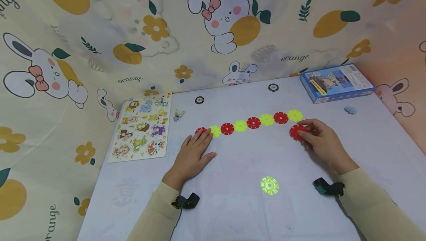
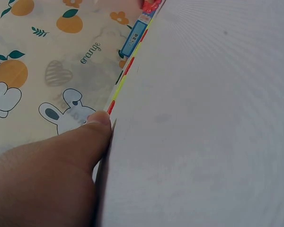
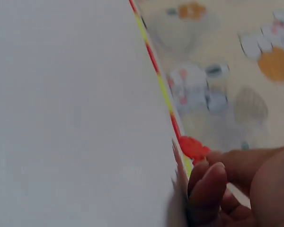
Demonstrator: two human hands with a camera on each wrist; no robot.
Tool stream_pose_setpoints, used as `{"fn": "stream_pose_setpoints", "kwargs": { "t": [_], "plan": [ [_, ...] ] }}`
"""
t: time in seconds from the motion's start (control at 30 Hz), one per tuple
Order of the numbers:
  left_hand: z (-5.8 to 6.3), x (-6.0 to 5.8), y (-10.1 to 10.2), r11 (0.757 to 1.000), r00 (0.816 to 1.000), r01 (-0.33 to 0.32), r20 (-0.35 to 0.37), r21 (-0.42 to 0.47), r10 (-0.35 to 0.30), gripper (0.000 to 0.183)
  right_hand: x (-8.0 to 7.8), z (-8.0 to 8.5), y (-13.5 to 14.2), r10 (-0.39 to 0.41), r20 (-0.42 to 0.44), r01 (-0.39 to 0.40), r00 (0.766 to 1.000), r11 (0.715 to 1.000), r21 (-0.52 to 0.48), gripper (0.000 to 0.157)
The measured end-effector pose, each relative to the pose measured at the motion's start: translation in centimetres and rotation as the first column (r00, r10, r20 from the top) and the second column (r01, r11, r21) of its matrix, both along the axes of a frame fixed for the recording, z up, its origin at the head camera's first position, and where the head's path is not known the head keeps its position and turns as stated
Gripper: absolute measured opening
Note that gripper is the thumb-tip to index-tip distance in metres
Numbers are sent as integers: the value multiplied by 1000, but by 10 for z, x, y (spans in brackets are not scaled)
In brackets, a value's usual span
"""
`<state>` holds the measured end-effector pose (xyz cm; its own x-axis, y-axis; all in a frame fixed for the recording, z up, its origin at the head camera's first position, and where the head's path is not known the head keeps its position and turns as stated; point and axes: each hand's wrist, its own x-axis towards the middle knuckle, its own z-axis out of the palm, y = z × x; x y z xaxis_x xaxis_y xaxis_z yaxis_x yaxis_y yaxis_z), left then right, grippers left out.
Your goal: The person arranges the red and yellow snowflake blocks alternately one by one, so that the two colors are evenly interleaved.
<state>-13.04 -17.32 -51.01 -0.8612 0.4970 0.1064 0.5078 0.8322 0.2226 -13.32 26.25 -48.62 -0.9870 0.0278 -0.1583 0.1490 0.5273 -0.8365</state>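
Observation:
My right hand (image 1: 323,144) pinches a red notched plastic disc (image 1: 295,132) between thumb and fingers, just below the right end of a row of discs. Red and yellow-green discs alternate along that row, ending in a yellow-green disc (image 1: 295,115). In the right wrist view the held disc stands out past the fingertips. My left hand (image 1: 192,156) lies flat with fingers straight, fingertips on the row's left end, partly covering a red disc (image 1: 200,130) and touching a yellow-green disc (image 1: 215,131). Nearer me lies a single yellow-green disc (image 1: 269,185).
An animal picture board (image 1: 134,132) lies at the left, with a small figure (image 1: 178,114) beside it. A blue box (image 1: 337,82) sits at the back right, near a small blue piece (image 1: 350,110). Two black round pieces, one left (image 1: 199,100) and one right (image 1: 273,87), lie toward the back.

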Motion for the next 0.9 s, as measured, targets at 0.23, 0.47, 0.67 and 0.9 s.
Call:
{"fn": "stream_pose_setpoints", "kwargs": {
  "t": [0.23,0.47,0.67,0.9],
  "plan": [
    [0,-1,0,1000,1000,-1,-3,-5,1,70,-15,-3,34,-199,1,199,980,979,34,60],
    [-1,-2,-2,1000,1000,-1,-8,-8,1,70,-12,-2,27,-25,-88,50,996,954,295,69],
    [-2,-2,-1,1000,1000,0,-3,-5,0,70,-15,-7,21,118,-98,-56,988,872,487,78],
    [-2,-1,0,1000,1000,-3,-7,-14,2,70,-18,-10,24,90,-146,-7,985,872,489,80]
  ]
}}
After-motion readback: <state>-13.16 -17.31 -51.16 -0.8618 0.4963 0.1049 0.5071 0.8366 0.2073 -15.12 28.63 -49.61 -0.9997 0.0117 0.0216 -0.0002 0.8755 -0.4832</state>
